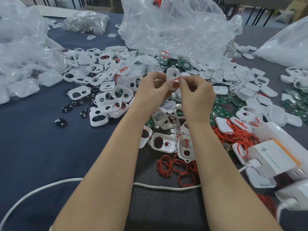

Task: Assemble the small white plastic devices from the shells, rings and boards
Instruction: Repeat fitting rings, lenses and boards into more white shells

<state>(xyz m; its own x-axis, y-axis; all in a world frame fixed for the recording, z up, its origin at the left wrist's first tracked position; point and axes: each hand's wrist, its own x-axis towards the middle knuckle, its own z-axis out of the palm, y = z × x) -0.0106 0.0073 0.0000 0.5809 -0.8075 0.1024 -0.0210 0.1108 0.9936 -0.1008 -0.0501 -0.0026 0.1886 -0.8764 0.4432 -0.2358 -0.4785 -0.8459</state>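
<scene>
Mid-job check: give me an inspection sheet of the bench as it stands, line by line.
Surface: dark blue cloth covers the table.
Job's things: white shells heaped ahead; green boards right of centre; loose red rings between the forearms.
Clutter: clear plastic bags at the back; black discs left of the shells; bag of metal parts far left.
Grippers: left hand holds the held shell upright; right hand pinches a red ring against it.
Cables: white cable runs beneath both forearms; white adapter at right.
Surroundings: dark chair legs beyond the table.
</scene>
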